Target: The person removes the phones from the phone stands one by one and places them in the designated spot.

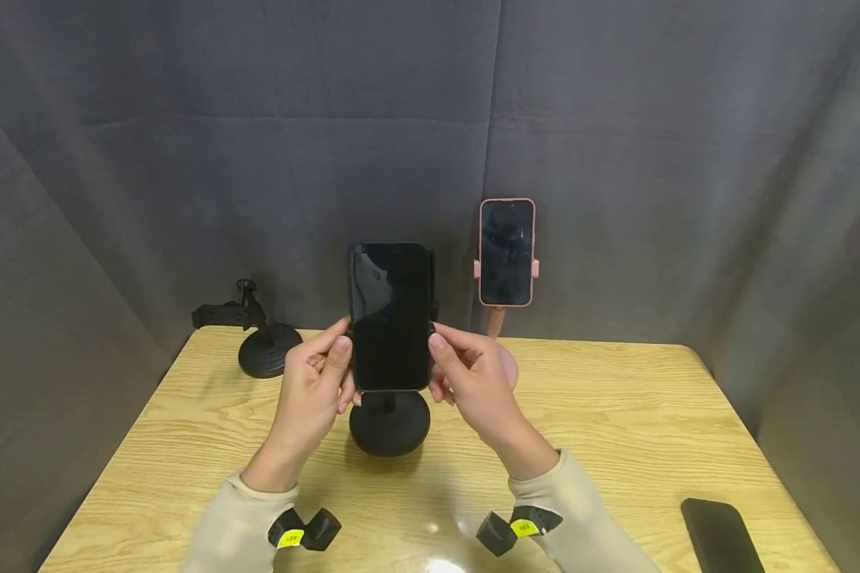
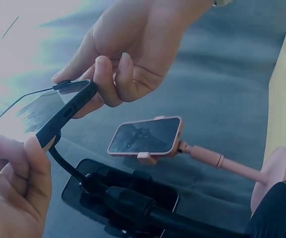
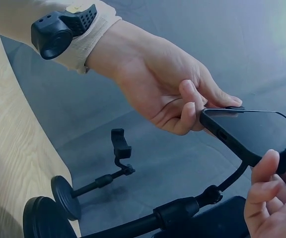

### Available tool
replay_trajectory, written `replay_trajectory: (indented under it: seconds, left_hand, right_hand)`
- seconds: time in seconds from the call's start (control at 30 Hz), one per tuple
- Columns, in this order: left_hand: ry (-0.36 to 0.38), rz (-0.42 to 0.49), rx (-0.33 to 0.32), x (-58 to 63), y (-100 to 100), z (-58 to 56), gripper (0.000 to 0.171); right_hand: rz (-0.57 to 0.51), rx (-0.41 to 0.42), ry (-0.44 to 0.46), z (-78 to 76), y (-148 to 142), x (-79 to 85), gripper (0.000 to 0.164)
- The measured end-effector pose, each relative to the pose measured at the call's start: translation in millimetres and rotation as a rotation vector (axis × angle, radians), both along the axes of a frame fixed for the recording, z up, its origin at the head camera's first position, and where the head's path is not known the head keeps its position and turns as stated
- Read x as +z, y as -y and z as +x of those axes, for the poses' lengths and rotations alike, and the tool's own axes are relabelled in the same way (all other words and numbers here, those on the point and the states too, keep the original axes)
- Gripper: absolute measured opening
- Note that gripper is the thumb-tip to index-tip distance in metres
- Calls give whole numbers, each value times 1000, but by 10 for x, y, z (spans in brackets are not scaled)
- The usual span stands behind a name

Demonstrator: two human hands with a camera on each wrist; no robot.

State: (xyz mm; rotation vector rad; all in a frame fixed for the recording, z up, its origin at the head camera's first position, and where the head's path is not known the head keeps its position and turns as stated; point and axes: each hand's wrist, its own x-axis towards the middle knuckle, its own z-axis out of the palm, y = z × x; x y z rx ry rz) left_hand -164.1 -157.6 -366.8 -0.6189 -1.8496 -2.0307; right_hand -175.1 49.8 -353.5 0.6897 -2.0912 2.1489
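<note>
A black phone [image 1: 391, 318] stands upright, screen facing me, in the side clamp of a black phone stand [image 1: 390, 426]. My left hand [image 1: 318, 382] pinches the clamp's left arm at the phone's edge, thumb in front and fingers behind. On the opposite edge my right hand [image 1: 476, 378] holds the clamp's right arm in the same way. In the right wrist view the left thumb lies on the clamp pad [image 3: 235, 107]. The left wrist view shows the stand's thin neck [image 2: 66, 163] running from behind the phone to its pole [image 2: 178, 223].
Behind the held phone, another dark phone [image 2: 91, 171] sits in a holder, mostly hidden in the head view. A pink stand [image 1: 496, 322] with a pink-cased phone [image 1: 507, 251] stands behind right. Back left is a black stand [image 1: 265, 350]. Another phone [image 1: 720, 537] lies front right.
</note>
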Motion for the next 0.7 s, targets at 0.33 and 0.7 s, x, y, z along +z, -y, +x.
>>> replay_trajectory:
  seconds: [0.33,0.7]
  left_hand:
    - [10,-62,-72,-102,-214,-30,51]
    - [1,-15,-154,-242,-405,-80,50]
  right_hand:
    - [-5,15,-98,5,-296,-161,31]
    - [-71,46,-118,9,-498,-329,31]
